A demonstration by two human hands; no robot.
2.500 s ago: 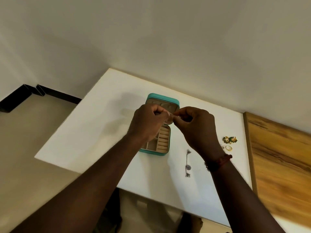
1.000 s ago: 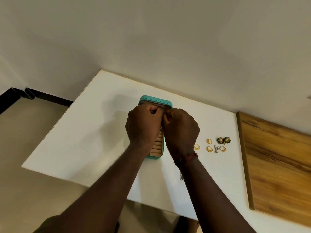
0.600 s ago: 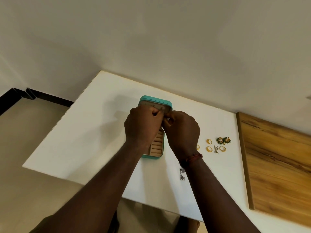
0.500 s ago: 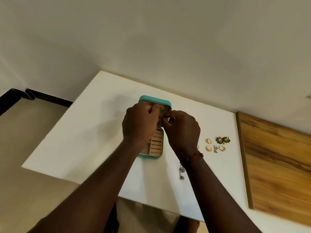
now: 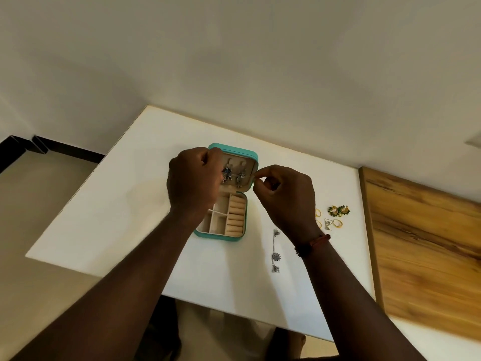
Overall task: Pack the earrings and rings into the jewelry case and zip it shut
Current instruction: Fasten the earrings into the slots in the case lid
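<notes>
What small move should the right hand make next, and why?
Probably lower the right hand to the long silver earring on the table near its wrist and pinch it. Two earrings already hang in the open lid of the jewelry case, and this is the nearest loose piece. Whether that hand holds anything now, I cannot tell.

A white table meets a cream wall, wooden board beside it.

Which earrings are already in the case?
The dark silver pair hanging in the case lid; the green-gold floral pair and the long silver piece lie on the table.
</notes>
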